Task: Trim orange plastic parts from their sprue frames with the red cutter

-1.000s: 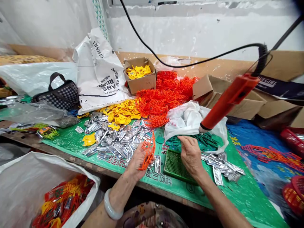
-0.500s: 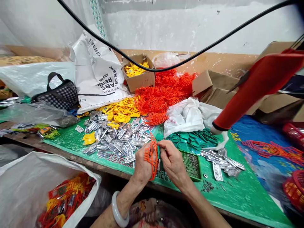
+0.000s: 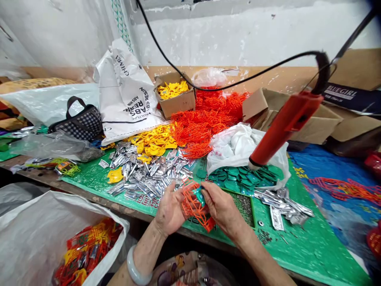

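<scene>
Nearest, on my feed, I record one open white sack (image 3: 26, 234) holding red and yellow parts and one pale ring-shaped bracelet (image 3: 130, 264) on the left wrist. I have the left hand (image 3: 170, 208) palm up and spread, thumb clear, its fingers at the left side of one orange-red plastic lattice frame (image 3: 195, 208). I have the right hand (image 3: 222, 206) pinching one small green plastic piece (image 3: 199, 196) over the frame's upper part; I cannot tell whether piece and frame are touching. The frame lies between both hands.

Half a second ago the hands were closed together with the frame nearly edge-on; now its broad face shows and the left palm has opened.

Just beyond the right hand I count one green perforated tray (image 3: 254, 216) and one metal washer (image 3: 260, 223). Farther off are two heaps of silver metal plates, one of green pieces (image 3: 238, 176), and one hanging red cylindrical screwdriver (image 3: 282, 131), farther left than before. Farthest, one brown cardboard box (image 3: 178, 104) holds yellow parts.
</scene>
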Tool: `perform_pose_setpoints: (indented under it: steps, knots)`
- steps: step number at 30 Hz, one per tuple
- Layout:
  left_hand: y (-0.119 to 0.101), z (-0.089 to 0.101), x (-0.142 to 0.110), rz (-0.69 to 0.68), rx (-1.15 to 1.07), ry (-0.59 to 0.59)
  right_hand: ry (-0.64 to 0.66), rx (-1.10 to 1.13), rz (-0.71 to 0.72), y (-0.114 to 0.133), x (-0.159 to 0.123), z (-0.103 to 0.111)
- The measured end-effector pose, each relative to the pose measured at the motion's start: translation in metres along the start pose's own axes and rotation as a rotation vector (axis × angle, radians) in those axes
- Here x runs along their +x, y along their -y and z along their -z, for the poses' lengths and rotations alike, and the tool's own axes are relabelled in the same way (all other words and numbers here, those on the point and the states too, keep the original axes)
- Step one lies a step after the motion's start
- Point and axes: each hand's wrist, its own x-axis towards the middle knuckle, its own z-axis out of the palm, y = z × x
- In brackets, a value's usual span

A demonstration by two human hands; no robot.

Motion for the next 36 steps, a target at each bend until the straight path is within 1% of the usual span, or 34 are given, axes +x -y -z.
perform_pose_setpoints:
  steps: [3,5,6,8,11,13,16,19,22,26,28,30,32,36]
  knots:
    - [0.004,-0.004,0.0,-0.083,0.056,-0.084,0.062,-0.002,0.108,0.0,0.006,0.006]
    - [0.01,-0.007,0.001,-0.108,0.085,-0.157,0.079,-0.015,0.131,0.0,0.008,0.009]
    - [0.013,-0.008,0.002,-0.115,0.084,-0.198,0.081,-0.044,0.115,0.001,0.009,0.01]
    - [0.018,-0.01,0.004,-0.15,0.066,-0.281,0.08,-0.154,0.033,0.005,0.009,0.01]
    - [0.023,-0.012,0.006,-0.253,0.028,-0.368,0.083,-0.296,-0.098,0.013,0.004,0.005]
    - [0.024,-0.014,0.008,-0.305,0.012,-0.394,0.061,-0.294,-0.136,0.02,0.001,0.0]
    - [0.023,-0.018,0.008,-0.338,0.001,-0.426,-0.019,-0.269,-0.152,0.028,0.0,-0.007]
    - [0.022,-0.023,0.006,-0.329,-0.041,-0.423,-0.064,-0.259,-0.151,0.033,0.002,-0.01]
    - [0.025,-0.025,0.003,-0.314,-0.049,-0.385,-0.041,-0.26,-0.163,0.038,0.005,-0.01]
    - [0.032,-0.021,-0.001,-0.378,0.14,-0.363,-0.018,-0.251,-0.21,0.046,0.007,-0.008]
    - [0.035,-0.019,-0.002,-0.389,0.239,-0.358,-0.043,-0.228,-0.222,0.049,0.007,-0.006]
    - [0.035,-0.019,-0.004,-0.38,0.29,-0.348,-0.08,-0.206,-0.214,0.049,0.006,-0.003]
    - [0.032,-0.021,-0.006,-0.369,0.259,-0.326,-0.106,-0.182,-0.185,0.045,0.005,0.004]
    - [0.02,-0.025,-0.01,-0.309,0.081,-0.281,-0.105,-0.079,-0.133,0.033,0.002,0.024]
